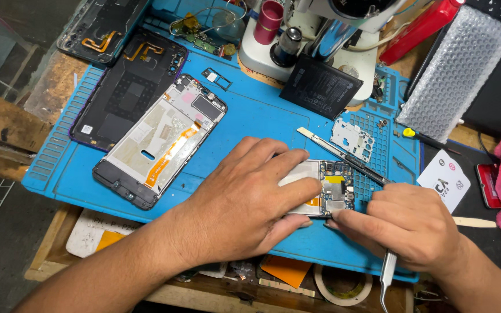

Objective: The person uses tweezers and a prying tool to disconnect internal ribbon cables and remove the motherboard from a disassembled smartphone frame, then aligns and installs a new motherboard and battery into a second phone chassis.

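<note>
An opened phone (pixel 327 188) lay flat on the near right part of a blue mat. Its back was off, so its small green and silver parts showed, with a bit of yellow. Much of its left side was hidden. A pair of thin silver tweezers (pixel 386 277) pointed at its near right corner, the handle sticking out toward the near edge.

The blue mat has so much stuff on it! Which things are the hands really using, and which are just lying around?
In use:
- left hand pressing down the opened phone
- right hand holding tweezers at the phone's edge

Lying around:
- second opened phone
- black back cover
- battery
- metal plate
- bubble wrap
- tape roll
- microscope
</note>
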